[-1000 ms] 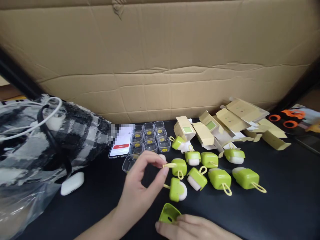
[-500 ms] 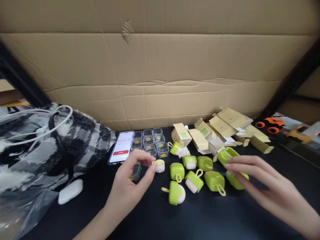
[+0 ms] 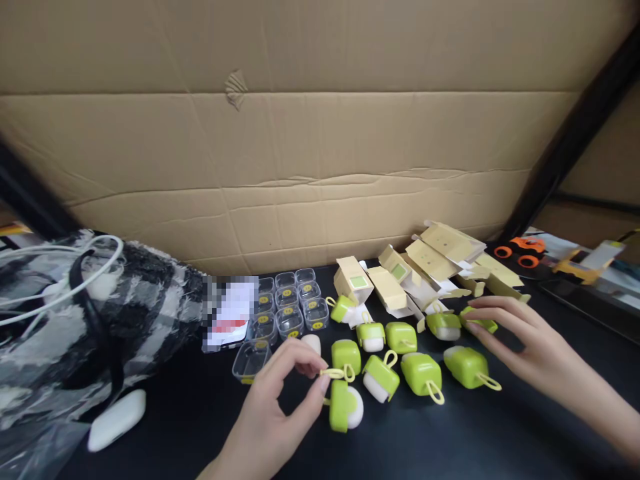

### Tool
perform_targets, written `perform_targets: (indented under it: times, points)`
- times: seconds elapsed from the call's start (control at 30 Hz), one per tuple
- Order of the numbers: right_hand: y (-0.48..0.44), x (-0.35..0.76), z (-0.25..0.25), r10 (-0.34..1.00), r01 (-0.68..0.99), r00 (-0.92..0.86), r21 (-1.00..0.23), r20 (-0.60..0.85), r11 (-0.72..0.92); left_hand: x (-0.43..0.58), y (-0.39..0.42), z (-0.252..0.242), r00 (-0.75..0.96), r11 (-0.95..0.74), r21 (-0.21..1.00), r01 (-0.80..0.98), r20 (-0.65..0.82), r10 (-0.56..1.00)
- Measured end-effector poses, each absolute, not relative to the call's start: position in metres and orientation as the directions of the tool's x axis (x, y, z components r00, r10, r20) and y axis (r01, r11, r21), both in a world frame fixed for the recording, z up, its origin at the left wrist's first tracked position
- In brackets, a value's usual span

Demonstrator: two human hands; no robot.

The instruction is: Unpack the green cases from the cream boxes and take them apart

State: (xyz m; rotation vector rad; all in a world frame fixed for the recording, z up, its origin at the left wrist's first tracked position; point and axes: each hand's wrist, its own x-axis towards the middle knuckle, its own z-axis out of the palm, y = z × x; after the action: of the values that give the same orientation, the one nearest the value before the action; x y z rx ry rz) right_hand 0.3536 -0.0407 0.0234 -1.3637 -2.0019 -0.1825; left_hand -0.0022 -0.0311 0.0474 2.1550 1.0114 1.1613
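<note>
Yellow, lower centre: pinching a loop (image 3: pixel 332 374) in left hand (image 3: pixel 265 410); centre right: narrowly gripping green cover (image 3: pixel 488 325) in right hand (image 3: pixel 533 343), probably light, best held by edges.

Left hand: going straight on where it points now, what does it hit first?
Likely the green case just past the yellow strap that the left hand pinches. Depth is unclear from one view; it might pass above.

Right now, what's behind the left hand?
Behind the left hand: the top of a white piece and most of a clear container. Their covered parts, and anything fully hidden, can't be seen.
</note>
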Motion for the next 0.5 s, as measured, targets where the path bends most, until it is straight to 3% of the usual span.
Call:
perform_targets:
  times: [0.07, 0.13, 0.27, 0.33, 0.4, 0.5]
  points:
    - [-0.052, 0.314, 0.033, 0.74, 0.79, -0.214, -0.332, 0.637, 0.515, 0.001, -0.035, 0.045, 0.394, -0.609, 0.709, 0.357, 0.476, 0.786]
    - [-0.062, 0.268, 0.038, 0.765, 0.645, -0.3, -0.47, 0.571, 0.603, 0.004, -0.04, 0.043, 0.425, -0.603, 0.729, 0.325, 0.457, 0.782]
    - [-0.071, 0.208, 0.037, 0.786, 0.431, -0.439, -0.665, 0.436, 0.61, 0.008, -0.049, 0.041, 0.495, -0.573, 0.772, 0.275, 0.397, 0.773]
    - [-0.069, 0.215, 0.036, 0.787, 0.45, -0.393, -0.647, 0.475, 0.615, 0.006, -0.048, 0.042, 0.56, -0.607, 0.737, 0.296, 0.382, 0.736]
    - [-0.067, 0.247, 0.034, 0.791, 0.583, -0.251, -0.565, 0.558, 0.584, 0.001, -0.044, 0.043, 0.619, -0.661, 0.651, 0.374, 0.356, 0.701]
    - [-0.07, 0.325, 0.022, 0.758, 0.842, 0.051, -0.436, 0.651, 0.318, -0.006, -0.035, 0.043, 0.663, -0.684, 0.521, 0.511, 0.268, 0.7]
